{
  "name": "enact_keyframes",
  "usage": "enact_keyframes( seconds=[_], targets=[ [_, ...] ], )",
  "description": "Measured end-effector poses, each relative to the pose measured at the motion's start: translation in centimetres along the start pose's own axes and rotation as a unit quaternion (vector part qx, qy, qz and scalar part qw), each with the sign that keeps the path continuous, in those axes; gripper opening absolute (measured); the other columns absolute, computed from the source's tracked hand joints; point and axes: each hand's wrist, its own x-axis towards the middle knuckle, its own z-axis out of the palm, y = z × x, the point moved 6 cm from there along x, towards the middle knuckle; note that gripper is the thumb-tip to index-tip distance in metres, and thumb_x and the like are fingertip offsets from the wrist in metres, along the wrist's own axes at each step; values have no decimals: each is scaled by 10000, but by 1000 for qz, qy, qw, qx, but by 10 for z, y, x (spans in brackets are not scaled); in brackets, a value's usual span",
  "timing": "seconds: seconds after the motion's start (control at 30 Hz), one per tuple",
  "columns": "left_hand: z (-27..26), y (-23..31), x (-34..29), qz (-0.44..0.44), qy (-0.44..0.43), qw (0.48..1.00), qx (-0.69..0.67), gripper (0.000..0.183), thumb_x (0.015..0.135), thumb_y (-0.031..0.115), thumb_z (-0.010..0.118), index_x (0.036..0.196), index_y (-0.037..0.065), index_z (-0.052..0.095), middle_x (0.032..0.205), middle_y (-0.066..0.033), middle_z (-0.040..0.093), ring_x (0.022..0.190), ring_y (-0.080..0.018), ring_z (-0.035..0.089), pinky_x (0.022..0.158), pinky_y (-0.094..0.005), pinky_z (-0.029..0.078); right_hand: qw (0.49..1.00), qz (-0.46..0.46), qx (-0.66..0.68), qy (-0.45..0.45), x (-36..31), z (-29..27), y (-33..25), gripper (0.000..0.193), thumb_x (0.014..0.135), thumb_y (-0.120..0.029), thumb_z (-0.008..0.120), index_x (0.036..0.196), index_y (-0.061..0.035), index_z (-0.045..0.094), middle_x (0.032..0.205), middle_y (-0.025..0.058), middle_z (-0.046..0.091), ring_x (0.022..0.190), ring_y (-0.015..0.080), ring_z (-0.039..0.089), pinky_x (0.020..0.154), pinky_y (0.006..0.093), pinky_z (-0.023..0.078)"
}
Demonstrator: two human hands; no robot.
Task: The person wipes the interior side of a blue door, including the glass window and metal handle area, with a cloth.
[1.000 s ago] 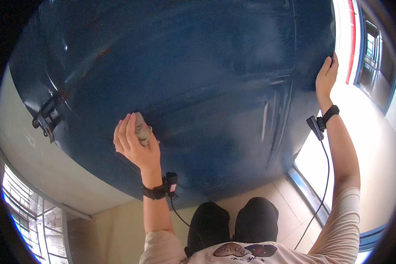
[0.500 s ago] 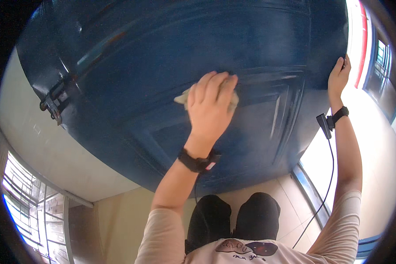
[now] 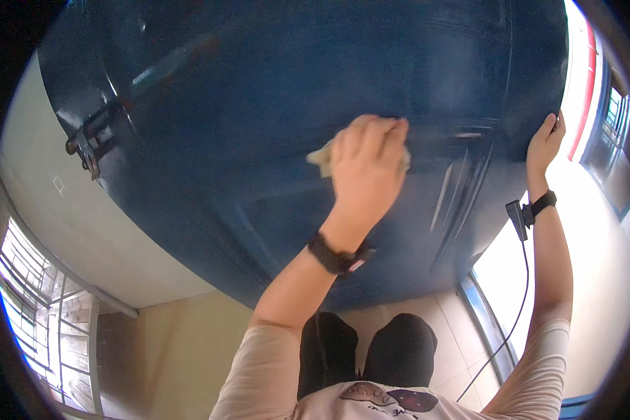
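Observation:
A large dark blue door (image 3: pixel 294 84) with raised panel mouldings fills the upper view. My left hand (image 3: pixel 367 164) presses a pale, crumpled cloth (image 3: pixel 320 158) flat against its middle, fingers closed over it. Most of the cloth is hidden beneath the palm. At the door's right edge my right hand (image 3: pixel 544 148) grips the edge, its fingertips wrapped around and partly out of sight. Each wrist wears a black strap with a small device.
A metal latch (image 3: pixel 85 148) juts from the door's left edge. Barred windows (image 3: pixel 45 322) stand at lower left, beside a pale wall. A thin black cable (image 3: pixel 527 280) hangs from my right wrist. Floor tiles (image 3: pixel 449 329) and a blue frame strip (image 3: pixel 488 318) lie below.
My left hand has slid the cloth to the right across the door. My right hand stays on the edge, sitting slightly lower in view; the whole view has shifted a little.

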Motion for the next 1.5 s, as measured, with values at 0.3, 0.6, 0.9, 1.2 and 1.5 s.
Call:
enact_keyframes(
  seconds=[0.3, 0.6, 0.9, 1.2, 1.5],
  targets=[
    [19, 3, -27, 21, -3, 999, 38, 573, 661, 166, 687, 1207, 96, 526, 1219, -74, 509, 1147, -287, 457, 942, -461, 349, 984, -163, -74, 7, -40, -12, -64, 524, 849, -265, 597, 1233, 52, 432, 1244, 234, 458, 1186, 369, 395, 1004, 443, 293],
    [11, 1, -42, -113, -30, 989, -86, 869, 782, 329, 643, 1398, -39, 152, 1432, -232, 226, 1305, -414, 246, 1058, -505, 202, 883, -221, 188, -370, -183, -6, -227, 577, 788, -300, 611, 1209, 34, 403, 1112, 245, 444, 985, 396, 475, 845, 429, 414],
    [-46, -35, -58, -331, -120, 755, -553, 651, 894, 267, 449, 1417, 3, 165, 1474, -165, 180, 1339, -296, 244, 1073, -394, 257, 894, -278, 228, -266, -203, 12, -287, 677, 788, -536, 533, 1224, -25, 446, 1220, 198, 402, 1123, 347, 413, 954, 468, 306],
    [-52, -80, -59, -274, -79, 865, -414, 701, 961, 493, 170, 1201, -71, 511, 1306, -209, 453, 1246, -280, 405, 1013, -420, 302, 897, -354, 184, -188, -196, 40, -281, 394, 666, -284, 700, 1008, -166, 545, 1100, 31, 482, 1027, 208, 497, 933, 423, 331],
    [-66, -100, -67, -59, -2, 951, 304, 538, 888, 446, 427, 1360, 190, 392, 1438, -63, 316, 1347, -256, 250, 1092, -451, 194, 893, -403, 55, -191, -117, 10, -189, 348, 593, -229, 719, 905, -158, 583, 1021, 62, 511, 961, 245, 512, 844, 425, 378]
  ],
)
